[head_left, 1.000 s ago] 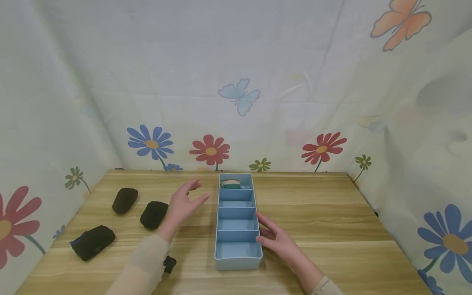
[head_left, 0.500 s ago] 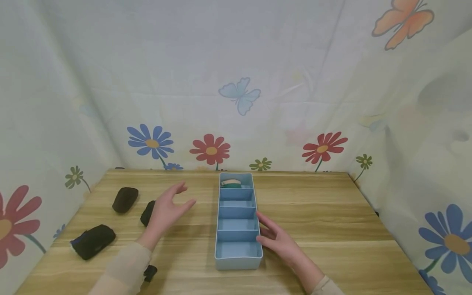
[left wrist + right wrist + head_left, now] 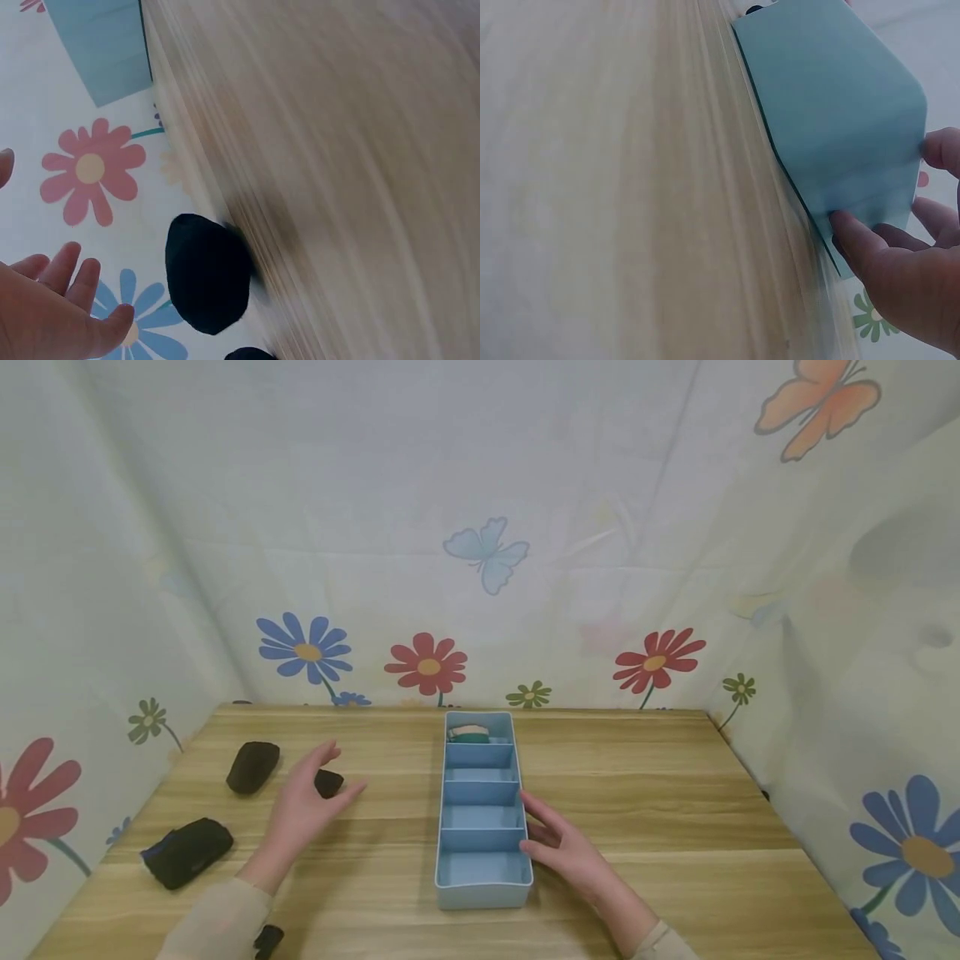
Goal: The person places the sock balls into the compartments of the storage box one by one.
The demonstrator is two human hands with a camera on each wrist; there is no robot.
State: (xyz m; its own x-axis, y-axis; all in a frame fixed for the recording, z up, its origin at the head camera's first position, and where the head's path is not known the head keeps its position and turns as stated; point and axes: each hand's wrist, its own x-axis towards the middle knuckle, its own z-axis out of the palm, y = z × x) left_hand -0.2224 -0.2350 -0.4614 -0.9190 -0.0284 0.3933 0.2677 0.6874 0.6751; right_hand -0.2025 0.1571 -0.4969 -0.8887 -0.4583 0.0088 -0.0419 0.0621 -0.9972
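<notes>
Left hand (image 3: 300, 806), at nine o'clock from blue box (image 3: 484, 897): thumb and fingers spread, near black bundle (image 3: 328, 783). Right hand (image 3: 572, 853): parted fingertips touching box's three o'clock side.

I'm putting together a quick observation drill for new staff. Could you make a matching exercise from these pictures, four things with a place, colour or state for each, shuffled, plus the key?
Column one
1. Left hand
2. Right hand
3. Divided box
4. Green-and-pale bundle

Column two
A. Light blue, with four compartments in a row
B. Lies in the farthest compartment
C. Partly hides a dark bundle in the head view
D. Touches the box's right side

Right pairs: 1-C, 2-D, 3-A, 4-B
</notes>
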